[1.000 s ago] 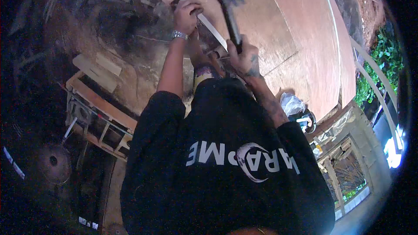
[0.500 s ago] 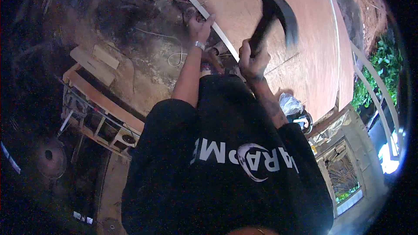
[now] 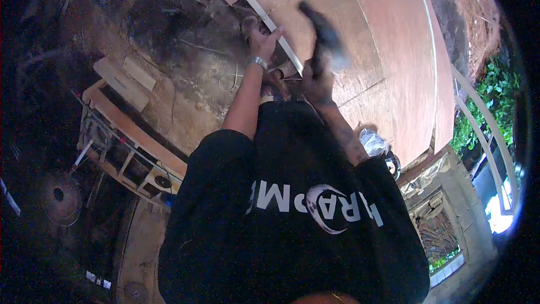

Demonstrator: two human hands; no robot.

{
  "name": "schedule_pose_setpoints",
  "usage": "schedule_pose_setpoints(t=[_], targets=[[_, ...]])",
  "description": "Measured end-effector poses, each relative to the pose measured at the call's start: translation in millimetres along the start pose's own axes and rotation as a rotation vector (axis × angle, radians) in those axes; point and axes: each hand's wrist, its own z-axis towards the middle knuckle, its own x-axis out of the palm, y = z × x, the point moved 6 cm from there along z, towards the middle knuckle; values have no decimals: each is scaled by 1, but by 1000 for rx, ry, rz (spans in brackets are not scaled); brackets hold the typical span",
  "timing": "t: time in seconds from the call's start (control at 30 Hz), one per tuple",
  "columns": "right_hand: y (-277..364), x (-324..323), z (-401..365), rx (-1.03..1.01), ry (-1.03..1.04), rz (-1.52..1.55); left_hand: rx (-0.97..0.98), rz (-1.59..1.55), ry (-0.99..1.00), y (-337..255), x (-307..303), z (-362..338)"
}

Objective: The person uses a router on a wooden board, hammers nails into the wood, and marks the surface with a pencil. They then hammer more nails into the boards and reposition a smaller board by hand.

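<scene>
A claw hammer [image 3: 325, 36] is in my right hand [image 3: 319, 83], the fingers wrapped round its handle. Its dark head is smeared by motion above the wooden panel. My left hand [image 3: 264, 45], with a metal-banded watch at the wrist, grips a narrow white strip [image 3: 290, 55] along the edge of the large wooden panel [image 3: 360, 45]. The thumb lies over the strip; the other fingers are partly hidden beside it. The strip's lower end lies close to my right hand. Whether a nail is there is too small to tell.
At the left, pieces of board [image 3: 124, 81] lie by a low wooden frame with compartments [image 3: 140, 163]. A pale cord [image 3: 228, 83] curls on the dirty floor. A clear plastic bag [image 3: 373, 142] sits at the panel's near edge. Curved pale strips [image 3: 484, 129] stand at the right.
The hammer has come down and to the left, and my right hand has shifted slightly left with it. My left hand and the strip sit slightly lower and to the right in view.
</scene>
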Motion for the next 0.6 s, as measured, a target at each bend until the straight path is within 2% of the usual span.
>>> schedule_pose_setpoints(t=[0.03,0.07,0.17,0.2,0.27,0.3,0.33,0.37,0.4,0.5,0.53,0.6], targets=[[-10,9,2,-2,70,-98,8,-90,-3,-16,1,-10],[-9,17,13,-8,236,-172,22,-179,-6,-29,2,-17],[6,8,17,42,184,-184,6,-90,54,-23,1,-11],[19,1,17,18,120,-135,83,-113,44,-32,2,-15],[38,-12,4,-10,-3,-40,-18,-67,55,-30,2,-23],[33,-8,0,-27,21,-39,-55,-41,61,-29,0,-17],[23,-2,-1,-48,38,-36,-45,89,-32,14,-6,1],[13,3,-1,-73,53,-32,-13,59,-36,4,-6,-1],[-4,15,5,34,186,-190,23,28,-39,-10,-4,-7],[-18,25,17,70,236,-151,98,55,23,-26,-4,-12],[-13,22,15,-12,158,-195,118,81,49,-28,-5,-8],[4,13,6,-88,74,-143,-20,126,55,-21,-8,-11]])
